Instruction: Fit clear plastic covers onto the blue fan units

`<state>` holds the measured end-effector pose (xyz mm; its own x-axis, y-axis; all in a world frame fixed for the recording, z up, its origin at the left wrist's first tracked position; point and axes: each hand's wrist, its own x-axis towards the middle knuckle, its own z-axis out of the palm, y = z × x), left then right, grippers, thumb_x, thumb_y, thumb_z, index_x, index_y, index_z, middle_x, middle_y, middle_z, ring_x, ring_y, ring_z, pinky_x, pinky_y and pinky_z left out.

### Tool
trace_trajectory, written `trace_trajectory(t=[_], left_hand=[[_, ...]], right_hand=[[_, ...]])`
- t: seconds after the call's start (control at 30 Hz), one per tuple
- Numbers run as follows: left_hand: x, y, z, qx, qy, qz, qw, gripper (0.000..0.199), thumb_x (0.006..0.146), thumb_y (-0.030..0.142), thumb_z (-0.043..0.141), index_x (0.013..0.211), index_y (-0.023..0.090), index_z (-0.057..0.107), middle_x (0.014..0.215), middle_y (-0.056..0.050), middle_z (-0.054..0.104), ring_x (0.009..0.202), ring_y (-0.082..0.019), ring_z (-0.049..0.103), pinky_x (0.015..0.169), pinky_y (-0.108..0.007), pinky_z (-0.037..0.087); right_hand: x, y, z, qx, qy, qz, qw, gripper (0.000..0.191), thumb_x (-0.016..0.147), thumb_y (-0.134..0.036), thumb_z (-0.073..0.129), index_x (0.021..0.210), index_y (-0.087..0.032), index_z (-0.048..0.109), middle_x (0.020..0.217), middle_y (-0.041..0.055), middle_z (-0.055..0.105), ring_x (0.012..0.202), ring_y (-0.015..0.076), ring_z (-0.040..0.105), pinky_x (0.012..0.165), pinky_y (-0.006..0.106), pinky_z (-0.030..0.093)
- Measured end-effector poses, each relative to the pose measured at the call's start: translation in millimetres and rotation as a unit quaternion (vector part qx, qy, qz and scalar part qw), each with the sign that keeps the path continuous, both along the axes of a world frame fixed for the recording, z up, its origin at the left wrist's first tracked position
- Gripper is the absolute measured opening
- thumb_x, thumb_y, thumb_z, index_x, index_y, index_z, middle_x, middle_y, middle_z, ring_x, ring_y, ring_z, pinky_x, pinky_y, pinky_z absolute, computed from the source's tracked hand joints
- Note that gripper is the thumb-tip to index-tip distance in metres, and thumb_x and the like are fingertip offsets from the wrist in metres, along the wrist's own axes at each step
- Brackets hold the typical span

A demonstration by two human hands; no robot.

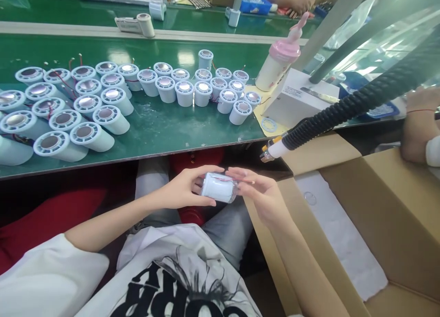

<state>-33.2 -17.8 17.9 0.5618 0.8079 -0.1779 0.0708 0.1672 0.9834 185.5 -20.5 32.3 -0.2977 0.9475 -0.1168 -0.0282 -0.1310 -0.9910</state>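
Observation:
Above my lap, in the head view, a light blue cylinder (218, 187) lies on its side between my two hands. My left hand (195, 187) wraps round its left end, thumb below and fingers above. At the right end, which has a clear rim, my right hand (256, 188) holds it with its fingers, and a thin reddish wire runs along the top of the cylinder toward them. Many similar light blue cylinders (110, 119) stand upright on the green table (161, 129), most with round metallic centres and some with red wires.
A black corrugated hose (343, 106) with a metal tip hangs at the right. Below it is an open cardboard box (385, 207) with a clear ring (310, 198) inside. A pink-topped bottle (278, 62) stands by a white box (295, 99). Other people's arms show at the back and right.

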Motion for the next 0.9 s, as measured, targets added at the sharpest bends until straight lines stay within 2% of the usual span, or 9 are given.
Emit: trace_trajectory(t=[0.07, 0.1, 0.17, 0.23, 0.37, 0.5, 0.7, 0.9], left_hand=[[-0.9, -2.1, 4.6, -0.052, -0.021, 0.018, 0.998, 0.068, 0.068, 0.026, 0.077, 0.129, 0.026, 0.047, 0.118, -0.007, 0.06, 0.093, -0.018, 0.065, 0.078, -0.032, 0.057], [-1.4, -3.2, 6.5, -0.072, -0.027, 0.022, 0.997, 0.067, 0.069, 0.027, 0.077, 0.129, 0.026, 0.047, 0.116, -0.007, 0.061, 0.087, -0.017, 0.065, 0.072, -0.03, 0.058], [-2.6, -4.9, 9.4, -0.094, -0.031, 0.017, 0.995, 0.067, 0.07, 0.029, 0.076, 0.13, 0.027, 0.046, 0.115, -0.008, 0.061, 0.08, -0.016, 0.065, 0.061, -0.027, 0.057], [-4.0, -6.1, 11.3, -0.081, -0.026, 0.005, 0.996, 0.068, 0.07, 0.029, 0.076, 0.131, 0.027, 0.046, 0.119, -0.008, 0.06, 0.085, -0.018, 0.065, 0.064, -0.026, 0.056], [-6.7, -6.9, 13.1, -0.001, 0.0, -0.012, 1.0, 0.072, 0.068, 0.026, 0.078, 0.133, 0.028, 0.048, 0.13, -0.008, 0.057, 0.104, -0.022, 0.062, 0.085, -0.031, 0.053], [-8.5, -7.2, 15.1, 0.057, 0.0, -0.028, 0.998, 0.07, 0.069, 0.024, 0.077, 0.133, 0.029, 0.049, 0.136, -0.008, 0.054, 0.116, -0.023, 0.058, 0.097, -0.033, 0.048], [-9.1, -7.6, 17.6, 0.083, 0.001, -0.037, 0.996, 0.07, 0.07, 0.023, 0.077, 0.134, 0.029, 0.048, 0.137, -0.007, 0.053, 0.12, -0.023, 0.055, 0.099, -0.033, 0.048], [-8.5, -7.3, 18.1, 0.11, 0.008, -0.045, 0.993, 0.072, 0.069, 0.023, 0.077, 0.135, 0.028, 0.049, 0.137, -0.009, 0.053, 0.122, -0.026, 0.054, 0.098, -0.035, 0.049]], right_hand=[[2.0, -3.1, -1.0, 0.115, -0.075, 0.045, 0.99, 0.031, 0.068, -0.033, 0.079, 0.096, -0.026, 0.069, 0.127, 0.0086, 0.061, 0.117, 0.0283, 0.057, 0.091, 0.044, 0.054], [3.1, -5.1, -1.7, 0.172, -0.125, 0.061, 0.975, 0.037, 0.069, -0.029, 0.079, 0.104, -0.027, 0.068, 0.131, 0.0082, 0.058, 0.119, 0.0275, 0.056, 0.097, 0.044, 0.05], [5.2, -8.9, -3.5, 0.252, -0.202, 0.073, 0.944, 0.038, 0.073, -0.024, 0.075, 0.11, -0.028, 0.065, 0.131, 0.0078, 0.058, 0.12, 0.0261, 0.055, 0.103, 0.044, 0.046], [7.0, -11.8, -5.5, 0.278, -0.215, 0.077, 0.933, 0.036, 0.075, -0.024, 0.074, 0.109, -0.027, 0.064, 0.13, 0.0079, 0.059, 0.119, 0.0261, 0.057, 0.103, 0.044, 0.046], [8.6, -14.7, -6.7, 0.238, -0.174, 0.089, 0.951, 0.041, 0.073, -0.027, 0.076, 0.111, -0.026, 0.06, 0.128, 0.0084, 0.061, 0.117, 0.0266, 0.058, 0.097, 0.042, 0.052], [8.0, -16.2, -3.4, 0.182, -0.127, 0.091, 0.971, 0.043, 0.072, -0.026, 0.078, 0.11, -0.026, 0.059, 0.121, 0.0066, 0.063, 0.115, 0.026, 0.059, 0.094, 0.04, 0.055], [7.7, -17.7, -1.6, 0.115, -0.07, 0.097, 0.986, 0.045, 0.072, -0.023, 0.078, 0.112, -0.029, 0.057, 0.114, 0.002, 0.064, 0.108, 0.0207, 0.062, 0.089, 0.033, 0.057], [7.1, -19.0, 1.1, 0.062, -0.04, 0.099, 0.992, 0.043, 0.074, -0.025, 0.077, 0.111, -0.028, 0.056, 0.107, 0.0019, 0.063, 0.099, 0.0175, 0.063, 0.081, 0.029, 0.059]])
